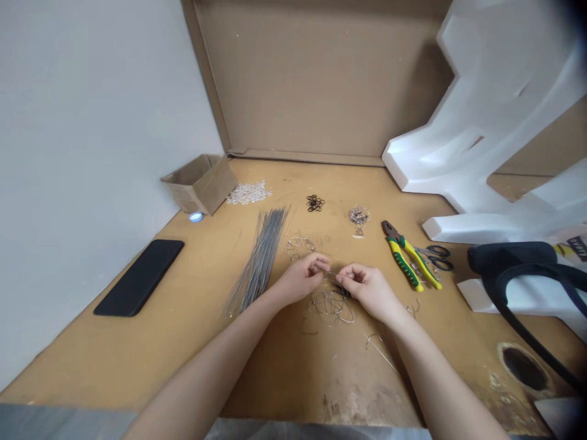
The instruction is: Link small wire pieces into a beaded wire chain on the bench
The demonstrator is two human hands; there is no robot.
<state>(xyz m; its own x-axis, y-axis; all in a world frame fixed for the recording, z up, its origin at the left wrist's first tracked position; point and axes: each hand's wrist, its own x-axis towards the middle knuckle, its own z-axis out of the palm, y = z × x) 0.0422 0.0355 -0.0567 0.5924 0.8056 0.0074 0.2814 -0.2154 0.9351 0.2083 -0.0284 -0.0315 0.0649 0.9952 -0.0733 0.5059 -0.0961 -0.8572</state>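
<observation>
My left hand (303,276) and my right hand (367,288) meet over the middle of the wooden table (192,342). Both pinch a thin piece of bent wire (332,276) stretched between their fingertips. Just below the hands lies a tangle of bent wire pieces (332,304). To the left of my left hand a bundle of straight grey wires (263,253) lies fanned on the table. Another bent wire shape (300,245) sits just beyond my left hand.
Green-and-yellow pliers (406,256) and small scissors (435,255) lie right of my hands. Black rings (315,203), a shiny cluster (358,216), clear beads (248,193), a small cardboard box (202,182) and a black phone (140,276) lie around. White foam (481,134) and a black strap (527,275) stand right.
</observation>
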